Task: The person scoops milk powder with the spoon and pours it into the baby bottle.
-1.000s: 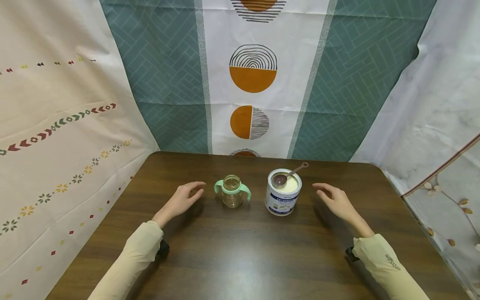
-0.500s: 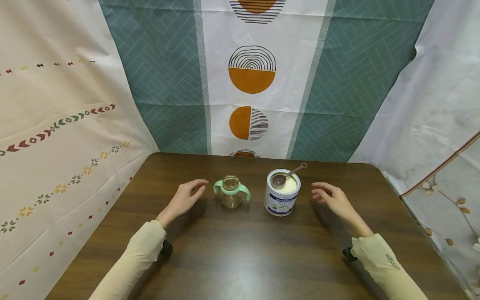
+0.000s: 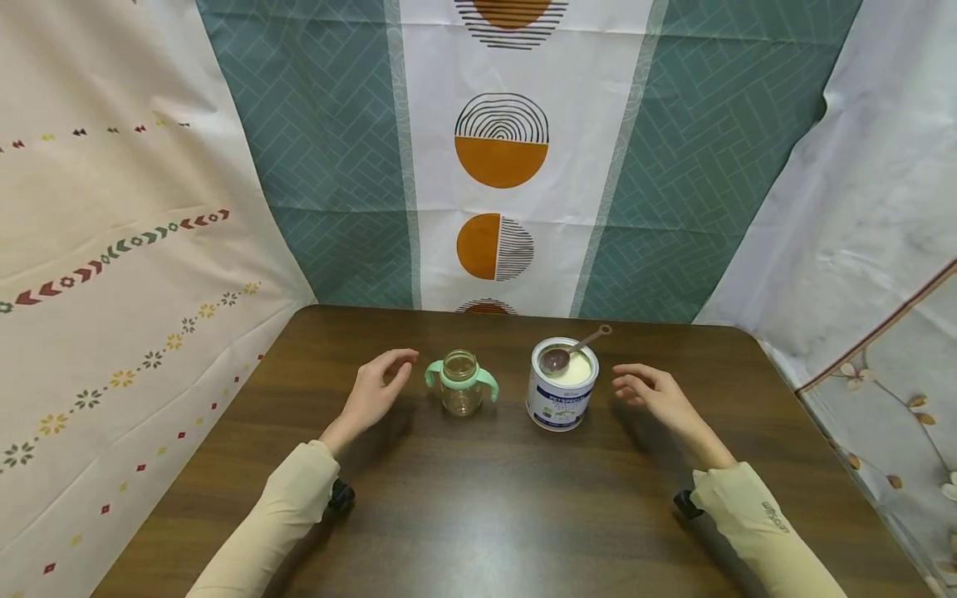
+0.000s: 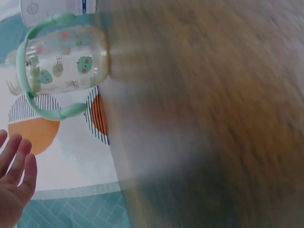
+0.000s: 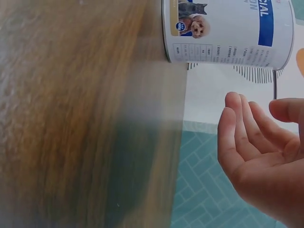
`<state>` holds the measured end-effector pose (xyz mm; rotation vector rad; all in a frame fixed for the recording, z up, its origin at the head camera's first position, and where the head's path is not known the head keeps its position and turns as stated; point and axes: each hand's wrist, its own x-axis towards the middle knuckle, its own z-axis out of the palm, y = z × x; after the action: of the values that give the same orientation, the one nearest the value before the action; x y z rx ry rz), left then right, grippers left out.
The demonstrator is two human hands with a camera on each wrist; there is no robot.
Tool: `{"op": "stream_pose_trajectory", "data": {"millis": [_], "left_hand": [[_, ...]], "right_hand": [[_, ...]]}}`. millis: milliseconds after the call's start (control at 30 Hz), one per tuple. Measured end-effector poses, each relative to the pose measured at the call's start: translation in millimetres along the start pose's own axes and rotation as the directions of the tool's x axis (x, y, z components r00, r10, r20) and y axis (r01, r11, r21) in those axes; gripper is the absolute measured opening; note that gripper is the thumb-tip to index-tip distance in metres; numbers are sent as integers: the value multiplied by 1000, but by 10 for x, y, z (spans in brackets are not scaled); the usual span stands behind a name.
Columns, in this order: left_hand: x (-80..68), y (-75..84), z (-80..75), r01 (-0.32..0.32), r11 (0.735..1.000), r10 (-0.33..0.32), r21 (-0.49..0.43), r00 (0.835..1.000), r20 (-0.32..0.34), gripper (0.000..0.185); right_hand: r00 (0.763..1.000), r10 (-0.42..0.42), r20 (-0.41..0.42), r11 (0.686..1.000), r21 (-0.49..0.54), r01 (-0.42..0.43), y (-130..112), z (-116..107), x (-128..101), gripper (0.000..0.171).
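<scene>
A clear baby bottle (image 3: 461,397) without a lid stands on the table, with a mint-green two-handled ring round its neck. My left hand (image 3: 374,389) hovers to its left, fingers loosely bent and apart from it; the left wrist view shows the bottle (image 4: 71,61) with printed pictures. To the bottle's right stands an open milk powder tin (image 3: 561,403), pale powder inside. A scoop (image 3: 557,360) lies across its top, the handle sticking out at the back right. My right hand (image 3: 658,399) is just right of the tin (image 5: 228,33), relaxed and holding nothing.
The dark wooden table (image 3: 478,498) ends at the back against a hanging curtain (image 3: 344,166) with printed circles. Pale cloth hangs on the left (image 3: 134,249) and right sides. Each wrist wears a black camera band.
Both hands have drifted slightly inward, the left toward the bottle and the right toward the tin. The bottle, tin and scoop have stayed in place.
</scene>
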<state>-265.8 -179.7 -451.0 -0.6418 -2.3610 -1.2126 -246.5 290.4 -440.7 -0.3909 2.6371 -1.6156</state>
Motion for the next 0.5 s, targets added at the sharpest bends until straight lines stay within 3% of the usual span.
{"op": "stream_pose_trajectory", "data": {"millis": [500], "left_hand": [[61, 145, 112, -48, 998, 45, -37, 997, -70, 20]], "right_hand": [[1000, 22, 7, 995, 100, -22, -60, 23, 35, 38]]}}
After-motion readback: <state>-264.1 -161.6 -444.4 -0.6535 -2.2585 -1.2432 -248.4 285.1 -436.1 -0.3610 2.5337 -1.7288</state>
